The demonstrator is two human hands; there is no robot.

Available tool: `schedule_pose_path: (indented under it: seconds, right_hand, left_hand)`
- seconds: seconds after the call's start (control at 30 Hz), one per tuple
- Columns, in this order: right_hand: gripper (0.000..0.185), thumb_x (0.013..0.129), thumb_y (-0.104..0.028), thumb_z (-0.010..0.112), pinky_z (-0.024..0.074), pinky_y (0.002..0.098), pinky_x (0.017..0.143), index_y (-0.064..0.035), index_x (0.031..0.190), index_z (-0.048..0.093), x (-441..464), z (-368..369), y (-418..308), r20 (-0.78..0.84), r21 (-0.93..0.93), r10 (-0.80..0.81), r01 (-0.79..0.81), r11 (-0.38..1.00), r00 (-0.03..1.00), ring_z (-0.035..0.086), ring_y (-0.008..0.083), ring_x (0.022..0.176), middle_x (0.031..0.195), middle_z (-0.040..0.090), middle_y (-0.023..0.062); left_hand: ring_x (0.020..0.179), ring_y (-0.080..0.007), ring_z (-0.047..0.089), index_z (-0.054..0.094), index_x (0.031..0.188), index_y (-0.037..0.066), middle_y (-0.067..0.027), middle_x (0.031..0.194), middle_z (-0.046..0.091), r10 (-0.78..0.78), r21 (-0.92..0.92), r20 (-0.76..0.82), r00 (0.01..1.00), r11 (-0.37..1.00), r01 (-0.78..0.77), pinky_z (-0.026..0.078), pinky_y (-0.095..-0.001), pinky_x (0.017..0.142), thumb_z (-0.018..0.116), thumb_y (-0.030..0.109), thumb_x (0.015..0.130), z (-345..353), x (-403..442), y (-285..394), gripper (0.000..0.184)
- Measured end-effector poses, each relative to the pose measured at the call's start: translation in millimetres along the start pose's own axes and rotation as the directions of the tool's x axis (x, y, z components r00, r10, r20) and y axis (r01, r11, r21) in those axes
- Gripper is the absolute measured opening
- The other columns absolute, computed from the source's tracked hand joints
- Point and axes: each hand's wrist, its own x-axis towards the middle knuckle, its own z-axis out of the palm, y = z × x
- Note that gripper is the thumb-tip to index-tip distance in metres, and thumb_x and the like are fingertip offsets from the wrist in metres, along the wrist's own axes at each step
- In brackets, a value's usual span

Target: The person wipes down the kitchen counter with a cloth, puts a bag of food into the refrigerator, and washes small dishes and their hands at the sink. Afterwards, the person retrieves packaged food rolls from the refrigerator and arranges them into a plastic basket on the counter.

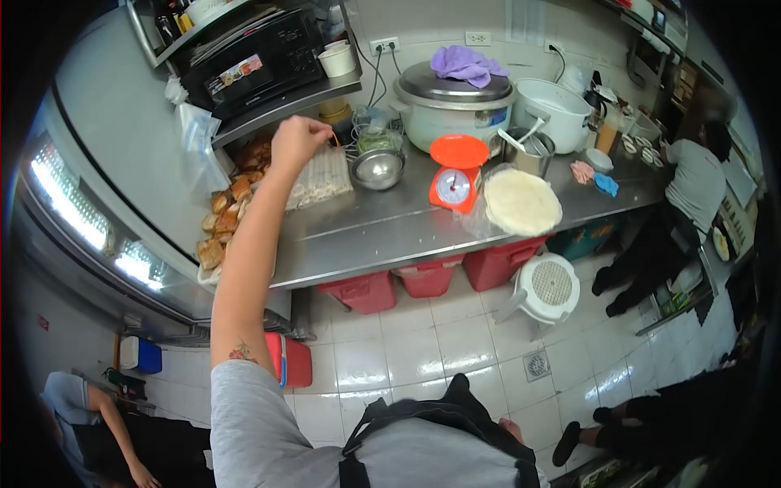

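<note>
My left hand [299,146] is raised at the back left of the steel counter [350,236], its fingers pinched together. A thin orange bit shows at the fingertips, too small to name. Below the hand lies a tray of browned chunks [221,220], partly hidden by my forearm. Beside it is a clear plastic-covered pack of pale contents [321,180]. A metal bowl [379,169] stands to the right of the pack. Down by my side, my right hand [512,429] shows only in part, with its fingers hidden.
An orange kitchen scale [454,189] and a pale round flat sheet [522,202] lie mid-counter. Behind stand a large lidded pot [451,114] and a white pot [553,110]. Red bins [358,293] and a white stool [549,286] are below. Other people stand left and right.
</note>
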Motion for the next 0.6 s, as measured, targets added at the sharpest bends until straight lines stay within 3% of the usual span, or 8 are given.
schedule_pose_path:
  seconds: [0.07,0.17,0.27,0.37,0.43,0.5,0.57,0.6]
  right_hand:
    - [0.023,0.093,-0.028,0.058,0.0498,0.032,0.065,-0.0063,0.098,0.062,22,-7,-68,-0.135,0.092,0.092,-0.08,0.993,0.987,0.064,0.0192,0.074,0.083,0.066,0.0047]
    - [0.024,0.094,-0.031,0.057,0.0486,0.0297,0.061,-0.0078,0.096,0.062,60,-18,-168,-0.225,-0.101,0.037,-0.061,0.993,0.974,0.064,0.0177,0.072,0.083,0.066,0.0045]
    - [0.025,0.093,-0.035,0.059,0.0473,0.0296,0.058,-0.0102,0.097,0.062,124,-37,-225,-0.211,0.099,0.02,0.001,0.995,0.977,0.062,0.0156,0.07,0.082,0.066,0.004]
    - [0.026,0.091,-0.035,0.061,0.0475,0.0311,0.056,-0.0102,0.097,0.061,147,-13,-286,-0.337,0.05,-0.124,0.15,0.987,0.933,0.061,0.0151,0.067,0.081,0.065,0.003]
    - [0.027,0.091,-0.035,0.062,0.0487,0.0294,0.061,-0.0094,0.099,0.061,174,3,-302,-0.26,0.222,-0.179,0.239,0.945,0.949,0.061,0.0143,0.07,0.084,0.065,0.0024]
    - [0.028,0.091,-0.032,0.061,0.0492,0.0264,0.068,-0.008,0.106,0.062,148,67,-361,-0.332,0.291,-0.186,0.288,0.913,0.925,0.062,0.0137,0.079,0.092,0.066,0.003]
    - [0.027,0.093,-0.025,0.058,0.0492,0.0262,0.075,-0.0075,0.114,0.062,143,101,-395,-0.223,0.138,-0.3,0.335,0.932,0.927,0.061,0.0126,0.086,0.098,0.066,0.0024]
    - [0.026,0.094,-0.022,0.057,0.0493,0.0266,0.075,-0.0068,0.115,0.062,137,117,-417,-0.171,0.048,-0.378,0.391,0.919,0.91,0.061,0.0121,0.086,0.099,0.065,0.0023]
  left_hand:
    - [0.075,-0.0282,0.069,0.077,0.088,0.017,-0.0118,0.08,0.07,-0.091,-0.016,-0.017,0.996,0.996,0.09,0.054,-0.0374,0.069,0.073,0.029,0.075,5,51,-11,0.018]
    - [0.074,-0.0277,0.069,0.077,0.087,0.017,-0.0116,0.079,0.071,-0.058,0.009,-0.111,0.992,0.998,0.059,0.054,-0.0373,0.07,0.073,0.03,0.074,13,122,-36,0.018]
    - [0.074,-0.0274,0.069,0.077,0.086,0.018,-0.0115,0.079,0.071,-0.098,-0.06,-0.152,0.984,0.994,0.089,0.054,-0.037,0.071,0.073,0.03,0.075,26,199,-59,0.017]
    - [0.08,-0.0272,0.069,0.077,0.087,0.02,-0.0095,0.08,0.071,-0.162,-0.056,-0.152,0.975,0.986,0.155,0.055,-0.038,0.075,0.071,0.03,0.077,42,275,-78,0.015]
    - [0.086,-0.028,0.069,0.077,0.09,0.023,-0.0103,0.088,0.072,-0.106,0.076,-0.233,0.967,0.989,0.127,0.054,-0.04,0.079,0.071,0.03,0.078,56,313,-84,0.015]
    - [0.096,-0.03,0.067,0.074,0.1,0.023,-0.0122,0.1,0.07,0.005,0.208,-0.163,0.987,0.978,0.03,0.053,-0.0431,0.085,0.068,0.025,0.081,77,360,-106,0.02]
    - [0.105,-0.0329,0.063,0.069,0.112,0.021,-0.0138,0.11,0.067,0.073,0.414,-0.113,0.991,0.91,-0.02,0.051,-0.0451,0.089,0.059,0.019,0.086,102,393,-123,0.028]
    - [0.105,-0.0333,0.063,0.059,0.128,0.019,-0.0165,0.114,0.065,-0.034,0.41,-0.017,0.999,0.911,0.038,0.051,-0.0444,0.09,0.064,0.008,0.074,111,419,-134,0.056]
